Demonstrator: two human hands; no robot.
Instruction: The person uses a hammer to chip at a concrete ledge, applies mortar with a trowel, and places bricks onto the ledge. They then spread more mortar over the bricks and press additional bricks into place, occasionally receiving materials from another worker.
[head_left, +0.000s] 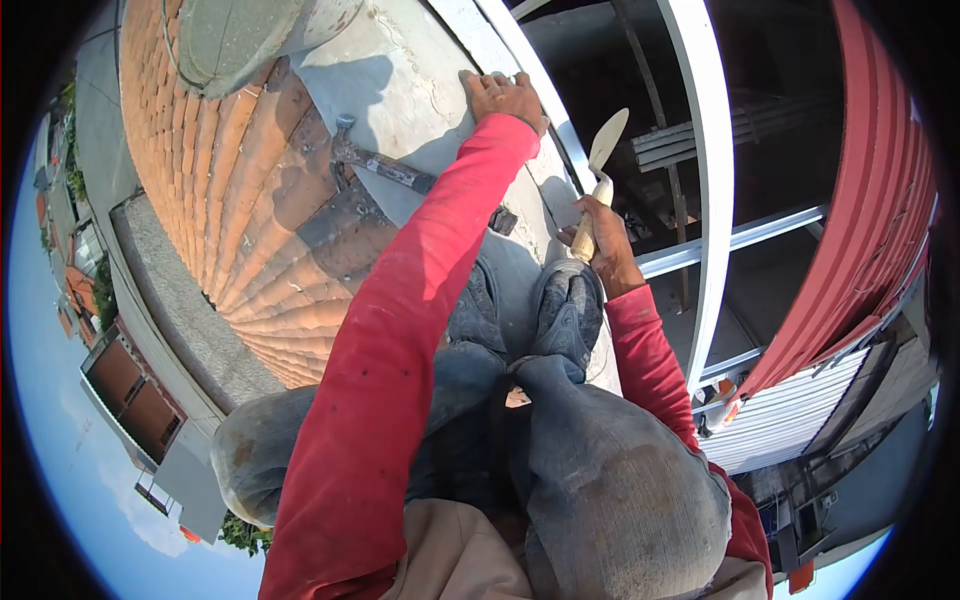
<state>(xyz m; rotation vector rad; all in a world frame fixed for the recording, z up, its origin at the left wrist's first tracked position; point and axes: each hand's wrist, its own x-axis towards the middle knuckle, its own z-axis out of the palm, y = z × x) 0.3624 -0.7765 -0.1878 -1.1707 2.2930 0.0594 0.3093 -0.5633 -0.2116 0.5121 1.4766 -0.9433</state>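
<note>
My left hand (507,102) rests on the edge of the grey cement ledge (405,90), fingers apart and bent over the surface, holding nothing. In my right hand (608,240) is a pointed trowel (610,140), gripped by its wooden handle, blade upward beside the white metal frame. A hammer (395,170) lies on the ledge and roof tiles, its head to the left; my left sleeve hides the end of its handle. A small dark object (503,221) sits on the ledge near my shoes.
A bucket (235,45) with grey residue stands at the upper left, over orange roof tiles (240,190). White metal beams (708,150) span a dark drop on the right. Beyond them curves red corrugated sheeting (860,200). My knees and shoes are on the narrow ledge.
</note>
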